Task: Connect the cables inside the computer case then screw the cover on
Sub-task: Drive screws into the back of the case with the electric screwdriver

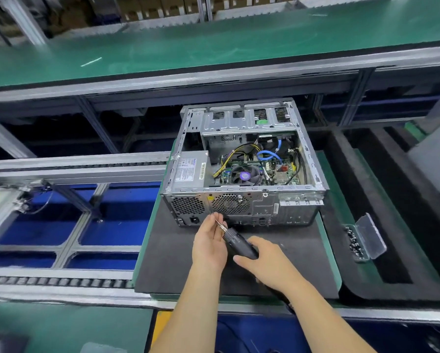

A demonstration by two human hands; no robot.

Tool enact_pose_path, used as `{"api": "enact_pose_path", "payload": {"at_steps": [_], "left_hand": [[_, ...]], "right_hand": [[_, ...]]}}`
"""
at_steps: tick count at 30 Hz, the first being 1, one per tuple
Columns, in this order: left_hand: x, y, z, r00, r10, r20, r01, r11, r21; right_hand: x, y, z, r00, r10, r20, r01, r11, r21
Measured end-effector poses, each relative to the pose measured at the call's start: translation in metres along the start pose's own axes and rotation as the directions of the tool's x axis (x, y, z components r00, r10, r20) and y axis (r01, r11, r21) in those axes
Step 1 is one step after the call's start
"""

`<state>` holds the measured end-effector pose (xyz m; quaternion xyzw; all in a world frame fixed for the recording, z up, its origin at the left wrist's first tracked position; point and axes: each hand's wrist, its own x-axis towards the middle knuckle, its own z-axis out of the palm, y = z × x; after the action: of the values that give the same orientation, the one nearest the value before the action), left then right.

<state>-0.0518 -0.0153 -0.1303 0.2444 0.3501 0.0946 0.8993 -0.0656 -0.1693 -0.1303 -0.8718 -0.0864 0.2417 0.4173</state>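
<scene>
My right hand grips the electric screwdriver; my left hand pinches its bit. Computer case just beyond: cover off, screwing not begun, I judge.

Even overhead light, warped edges

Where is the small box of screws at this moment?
In the head view the open screw box lies at the right on the black mat, to the right of the computer case and the hands.
</scene>
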Motion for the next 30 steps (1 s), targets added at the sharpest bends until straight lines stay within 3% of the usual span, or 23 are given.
{"api": "enact_pose_path", "payload": {"at_steps": [5,9,13,19,25,30], "left_hand": [[-0.007,-0.003,0.001,0.998,0.061,-0.015,-0.059,0.994,0.097],[-0.014,-0.002,0.012,0.994,0.11,-0.024,-0.105,0.982,0.159],[-0.017,0.003,0.028,0.992,0.128,-0.009,-0.123,0.97,0.212],[-0.019,0.022,0.029,0.997,0.068,0.031,-0.072,0.982,0.175],[-0.025,0.041,0.015,0.99,-0.067,0.124,0.04,0.978,0.204],[-0.023,0.056,0.013,0.974,-0.137,0.181,0.092,0.968,0.235]], "right_hand": [[-0.004,0.005,0.0,0.991,0.031,0.129,-0.054,0.983,0.176],[-0.01,0.002,0.0,0.968,-0.026,0.25,-0.051,0.955,0.293],[-0.012,-0.004,-0.004,0.965,-0.042,0.26,-0.07,0.911,0.406],[-0.012,-0.017,0.004,0.989,-0.03,0.142,-0.029,0.918,0.395],[-0.026,-0.034,0.035,0.991,-0.082,0.105,0.026,0.892,0.452],[-0.035,-0.045,0.05,0.992,-0.015,0.127,-0.044,0.893,0.448]]}}
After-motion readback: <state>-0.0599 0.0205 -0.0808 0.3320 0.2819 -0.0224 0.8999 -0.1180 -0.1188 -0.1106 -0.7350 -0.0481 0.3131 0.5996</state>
